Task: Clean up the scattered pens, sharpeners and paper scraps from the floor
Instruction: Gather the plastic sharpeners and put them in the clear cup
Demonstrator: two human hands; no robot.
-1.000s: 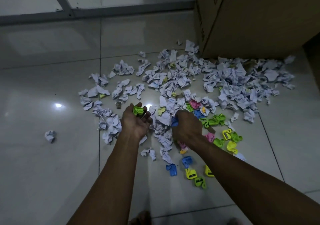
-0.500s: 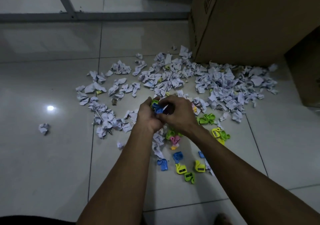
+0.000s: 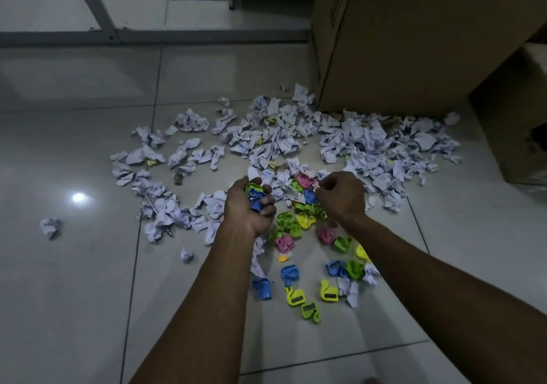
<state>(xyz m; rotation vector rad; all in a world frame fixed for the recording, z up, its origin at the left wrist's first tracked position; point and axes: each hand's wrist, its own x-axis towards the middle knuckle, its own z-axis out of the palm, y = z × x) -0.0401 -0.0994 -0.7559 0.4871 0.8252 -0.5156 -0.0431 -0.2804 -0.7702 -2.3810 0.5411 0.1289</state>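
While sharpeners [image 3: 257,197] are gripped in the left hand [image 3: 247,209], the curled, seemingly empty right hand [image 3: 340,195] should be lowered onto loose ones [image 3: 288,220] at frame centre.

From my feed I see two bare forearms reaching out from the bottom edge — no sleeves, no cuffs, nothing covering them up to where the frame cuts them off. The left hand [image 3: 247,209] and the right hand [image 3: 340,195] are both ungloved, and I can make out no watch, band or ring on either wrist or finger. The light is dim — finer detail on them is beyond what I can tell.
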